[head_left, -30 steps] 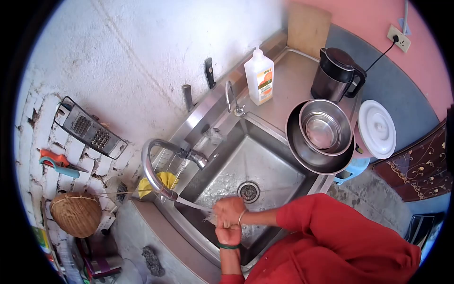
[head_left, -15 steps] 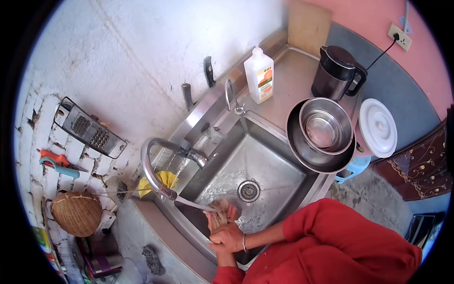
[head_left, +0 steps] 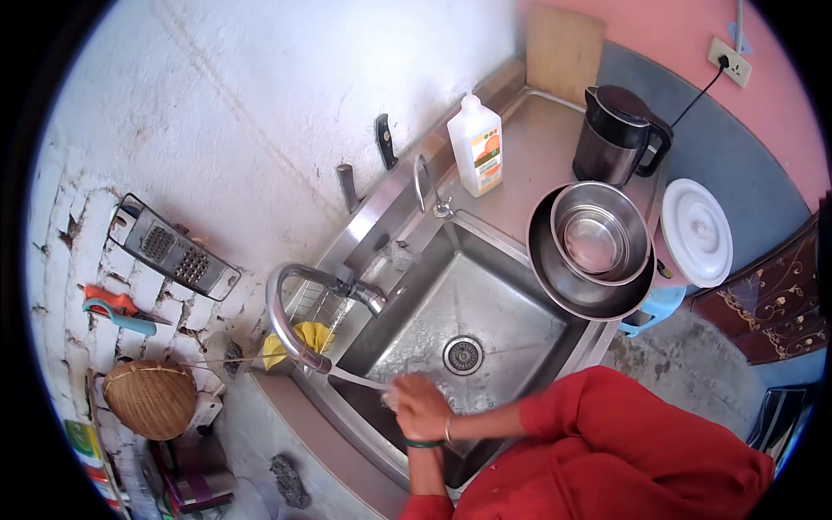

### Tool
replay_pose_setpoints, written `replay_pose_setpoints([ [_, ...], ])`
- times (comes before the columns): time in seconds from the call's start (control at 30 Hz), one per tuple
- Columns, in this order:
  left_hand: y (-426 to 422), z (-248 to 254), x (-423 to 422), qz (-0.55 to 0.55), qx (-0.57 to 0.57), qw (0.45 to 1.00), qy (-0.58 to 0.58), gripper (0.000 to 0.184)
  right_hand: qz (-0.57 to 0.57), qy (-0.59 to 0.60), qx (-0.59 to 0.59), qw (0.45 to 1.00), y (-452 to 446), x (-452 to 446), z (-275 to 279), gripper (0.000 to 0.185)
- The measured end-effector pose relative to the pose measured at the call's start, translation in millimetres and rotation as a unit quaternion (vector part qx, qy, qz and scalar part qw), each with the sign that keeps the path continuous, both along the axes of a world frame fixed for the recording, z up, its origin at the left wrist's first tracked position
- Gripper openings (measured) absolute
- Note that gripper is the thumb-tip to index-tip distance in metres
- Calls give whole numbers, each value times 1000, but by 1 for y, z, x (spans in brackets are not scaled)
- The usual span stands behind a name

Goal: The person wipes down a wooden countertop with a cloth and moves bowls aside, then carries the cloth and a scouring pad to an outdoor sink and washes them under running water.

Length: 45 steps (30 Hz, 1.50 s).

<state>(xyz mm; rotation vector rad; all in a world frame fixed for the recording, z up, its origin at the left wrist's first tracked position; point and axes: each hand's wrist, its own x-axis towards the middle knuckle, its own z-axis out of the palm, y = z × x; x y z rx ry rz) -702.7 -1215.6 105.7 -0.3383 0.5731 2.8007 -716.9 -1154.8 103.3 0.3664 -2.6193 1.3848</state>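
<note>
Running water from the curved faucet (head_left: 299, 342) falls onto my two hands over the near left corner of the steel sink (head_left: 511, 303). My right hand (head_left: 423, 409), with a thin bangle at its wrist, is closed over my left hand (head_left: 393, 400). Most of the left hand is hidden under the right one, and its fingers are blurred. A dark green bangle (head_left: 424, 444) circles my left wrist. Both hands are held together, wet, to the left of the round drain (head_left: 463, 355).
A white bottle (head_left: 479, 156) and a dark electric kettle (head_left: 620, 139) stand on the steel counter. Nested metal bowls (head_left: 598, 238) sit by the sink's right rim. A yellow cloth (head_left: 310, 336) lies behind the faucet. A grater (head_left: 173, 247) and scissors (head_left: 117, 309) hang on the wall.
My right hand has slid forward from the left wrist over the left hand, covering the fingers that were spread under the water. The left bangle now shows.
</note>
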Motion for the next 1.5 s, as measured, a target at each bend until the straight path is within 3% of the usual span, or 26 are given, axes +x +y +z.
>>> replay_pose_setpoints([
  [0.07,37,33,9,99,-75,984,-129,39,-68,-76,-31,994,9,-33,-3,49],
  [0.13,23,16,9,91,-48,987,-123,38,89,-249,50,963,29,-51,10,49],
  [0.23,-11,-41,11,4,65,996,57,38,112,-166,95,975,32,-41,6,47],
  [0.33,3,-4,21,47,-10,993,108,37,137,-46,145,979,24,-26,-4,45],
  [0.4,22,19,14,82,-93,992,-34,37,12,-288,-32,957,23,-52,-8,41],
  [0.43,25,23,13,101,-133,980,-104,37,13,-289,-32,957,18,-45,-7,41],
  [0.5,6,0,14,69,-106,987,-94,39,9,-128,-102,986,6,-17,-5,39],
  [0.6,-6,2,23,68,-68,986,136,40,4,-26,-17,1000,-1,17,31,39],
  [0.63,-3,5,21,68,-70,986,136,40,34,47,34,998,0,20,29,40],
  [0.7,11,27,6,46,-132,987,-80,42,110,-104,20,988,12,-24,1,39],
  [0.77,9,31,13,67,-112,983,-127,43,305,-230,132,915,32,-77,-27,39],
  [0.8,7,44,13,35,-85,991,-102,43,308,-230,133,914,42,-81,-21,39],
  [0.83,6,54,11,1,-58,995,-75,43,204,-435,-100,871,54,-82,-10,39],
  [0.87,7,61,6,4,-68,993,-100,46,78,-594,-322,733,61,-78,-5,41],
  [0.9,4,63,3,10,-67,993,-99,46,83,-595,-317,733,66,-77,-8,41],
  [0.97,-7,66,-5,-90,-51,992,-73,50,215,-621,-460,598,69,-74,-14,49],
  [1.0,-8,66,-7,-107,-14,992,-69,54,145,-598,-431,660,64,-69,-15,51],
  [1.03,-8,68,-9,-107,-14,992,-68,54,146,-598,-430,660,63,-66,-16,51],
  [1.13,-10,72,-11,-166,29,983,-71,60,181,-622,-390,654,59,-56,-28,56],
  [1.23,-14,75,-14,-205,64,976,-32,65,115,-717,-350,591,61,-45,-42,63],
  [1.27,-14,81,-13,-182,35,981,-64,66,143,-739,-425,503,74,-46,-6,65],
  [1.3,-14,85,-12,-157,7,983,-96,66,145,-740,-422,503,76,-46,-8,65],
  [1.37,-22,82,-14,-172,13,980,-97,65,214,-713,-543,388,79,-46,-13,62],
  [1.4,-29,79,-16,-193,17,976,-98,63,201,-717,-551,378,78,-51,-13,56],
  [1.43,-36,72,-16,-189,17,977,-96,63,204,-718,-547,379,75,-56,-13,56],
  [1.5,-54,45,-12,-217,-84,958,-169,58,146,-640,-487,576,69,-71,-5,46],
])
